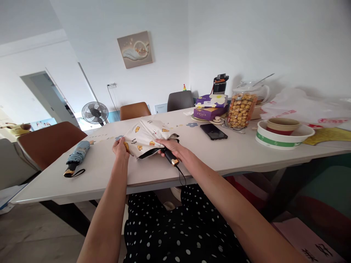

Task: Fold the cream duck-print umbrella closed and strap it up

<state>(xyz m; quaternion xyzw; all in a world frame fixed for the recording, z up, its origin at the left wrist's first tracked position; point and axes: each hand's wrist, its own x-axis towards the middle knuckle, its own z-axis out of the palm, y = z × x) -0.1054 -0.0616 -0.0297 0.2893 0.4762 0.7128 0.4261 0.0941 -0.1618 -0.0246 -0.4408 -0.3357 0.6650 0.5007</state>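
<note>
A white folding umbrella (146,137) with small yellow printed figures lies collapsed but loose over the table's near side. My left hand (121,148) pinches the edge of its fabric at the left. Around the base of the canopy, close to the black handle, my right hand (169,147) is closed. The handle, with a gold-coloured band and a black wrist strap, points toward me and to the right. Black lining shows along the fabric's lower edge. To the left lies a second folding umbrella (78,155), light blue and furled, its black handle toward me.
A black phone (214,132) lies right of the white umbrella. Behind it are tissue boxes (210,112), a jar of popcorn (241,110) and a dark bottle (220,84). Paper bowls (283,135) and a plastic bag (304,106) occupy the right. Chairs (134,110) line the far side.
</note>
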